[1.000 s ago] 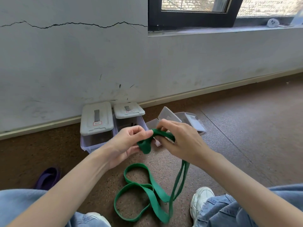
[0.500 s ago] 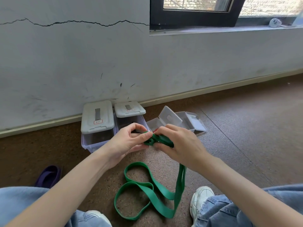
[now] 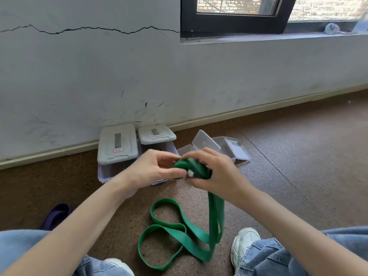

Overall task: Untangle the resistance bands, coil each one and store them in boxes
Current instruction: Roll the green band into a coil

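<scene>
Green rubber, the resistance band [image 3: 196,171] is partly wound into a small coil pinched between the left hand [image 3: 154,170] and the right hand [image 3: 216,172], both with fingers curled round it, above the floor [image 3: 298,176]. Its loose tail hangs down and lies in loops between the shoes. The springy coil could pop open if either grip slackens, and those floor loops may twist or snag as they are drawn up. An open box [image 3: 225,145] waits just beyond.

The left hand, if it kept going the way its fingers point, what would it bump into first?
Probably the rolled part of the green rubber resistance band, which the left hand already pinches, then the right hand just beyond.
</scene>
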